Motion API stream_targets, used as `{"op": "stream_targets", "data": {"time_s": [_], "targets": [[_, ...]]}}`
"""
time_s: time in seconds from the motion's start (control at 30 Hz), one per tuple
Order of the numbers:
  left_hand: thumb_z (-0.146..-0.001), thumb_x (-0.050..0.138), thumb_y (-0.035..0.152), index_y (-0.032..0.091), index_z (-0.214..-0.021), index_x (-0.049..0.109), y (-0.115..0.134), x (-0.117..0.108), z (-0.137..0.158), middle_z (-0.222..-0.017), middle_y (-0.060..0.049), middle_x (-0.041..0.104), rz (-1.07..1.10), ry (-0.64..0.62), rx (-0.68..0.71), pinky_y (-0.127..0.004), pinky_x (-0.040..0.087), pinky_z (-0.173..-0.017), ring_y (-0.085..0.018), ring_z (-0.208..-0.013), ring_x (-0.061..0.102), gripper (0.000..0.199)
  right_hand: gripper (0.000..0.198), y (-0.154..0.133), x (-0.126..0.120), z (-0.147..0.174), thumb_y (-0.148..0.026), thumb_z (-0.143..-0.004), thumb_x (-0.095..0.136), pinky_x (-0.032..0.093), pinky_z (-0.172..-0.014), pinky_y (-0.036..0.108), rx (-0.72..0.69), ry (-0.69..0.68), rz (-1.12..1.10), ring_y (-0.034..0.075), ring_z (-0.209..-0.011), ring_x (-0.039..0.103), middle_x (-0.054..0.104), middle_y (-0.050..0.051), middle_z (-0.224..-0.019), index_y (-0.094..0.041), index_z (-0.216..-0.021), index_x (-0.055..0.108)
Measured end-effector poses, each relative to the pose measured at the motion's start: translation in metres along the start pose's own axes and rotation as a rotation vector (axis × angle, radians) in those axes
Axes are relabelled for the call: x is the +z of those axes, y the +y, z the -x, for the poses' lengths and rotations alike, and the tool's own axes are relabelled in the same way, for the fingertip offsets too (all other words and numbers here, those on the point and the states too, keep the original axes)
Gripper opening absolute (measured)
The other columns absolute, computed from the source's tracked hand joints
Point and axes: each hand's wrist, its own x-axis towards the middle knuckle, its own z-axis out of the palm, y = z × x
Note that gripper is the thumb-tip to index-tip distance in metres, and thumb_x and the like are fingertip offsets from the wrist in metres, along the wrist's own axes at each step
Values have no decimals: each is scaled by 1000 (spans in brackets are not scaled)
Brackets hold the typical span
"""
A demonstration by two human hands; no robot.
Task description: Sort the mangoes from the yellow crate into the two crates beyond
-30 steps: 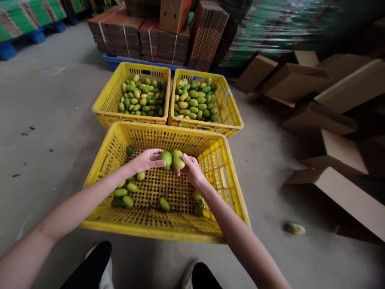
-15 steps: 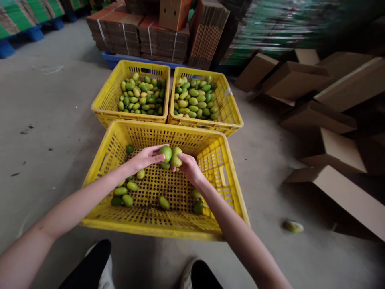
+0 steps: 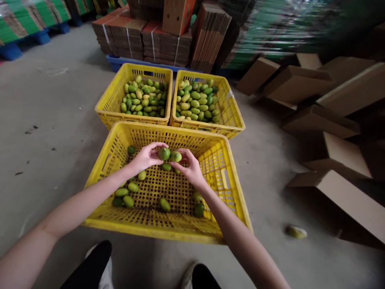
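Standing by the yellow crates. Person's left hand point(image 3: 147, 157) curved about a round green fruit point(image 3: 164, 153), thumb below, fingers above. Right hand point(image 3: 192, 170) has a paler green fruit point(image 3: 175, 156) at its right end, between thumb and fingers; the grip looks light. Both fruits are up over the front crate point(image 3: 156, 232), side by side, touching or very nearly; cannot tell which.

Beneath the hands, a fruit in the crate point(image 3: 166, 166) lies on the perforated bottom. More scattered: a group at the left point(image 3: 128, 201), a single fruit near the front wall point(image 3: 164, 204), a pair by the right wall point(image 3: 199, 209). Left rear crate point(image 3: 132, 117) and right rear crate point(image 3: 210, 125) carry far more.

Risks, my judgement: smooth, rounded skins and fingertip holds, so a slack thumb could let either fruit slip, the right one likelier. A drop here would land on the fruit below or the hard lattice, and bruise. Knocking the two together could mark the skin. If a hand swings wide over the rim, a loose fruit could reach the concrete floor point(image 3: 270, 261); one floor fruit point(image 3: 296, 231) lies there already, near the open cardboard boxes point(image 3: 345, 196).
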Motion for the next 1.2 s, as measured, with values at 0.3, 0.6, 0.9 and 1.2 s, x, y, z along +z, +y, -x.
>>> {"op": "stream_targets", "data": {"time_s": [0.3,0.6,0.9,1.2], "targets": [[-66,79,20,23,-132,61,1,2,2,-123,-7,69,146,-24,-127,-46,42,-109,-28,-119,61,68,49,2,-1,-4,-51,-62,84,55,-84,38,167,57,-315,20,-84,66,70,2,-90,-23,-95,61],[-62,84,15,19,-102,70,-5,4,0,-108,-4,72,302,87,-139,-41,44,-108,-20,-106,65,42,45,0,-6,-7,-51,-57,87,56,-71,31,251,175,-506,16,-69,63,69,-1,-78,-23,-84,64],[-67,84,32,14,-107,74,3,4,1,-114,-10,73,227,28,-157,-44,37,-113,-28,-118,62,45,40,0,-3,-6,-40,-55,91,57,-68,25,347,116,-713,10,-63,64,70,-4,-76,-23,-86,71],[-73,80,17,17,-109,67,-1,6,0,-108,-6,71,242,137,-201,-41,50,-102,-19,-102,67,38,39,4,1,-6,-47,-64,85,61,-73,35,398,74,-726,17,-69,71,74,0,-80,-22,-91,72]]}}
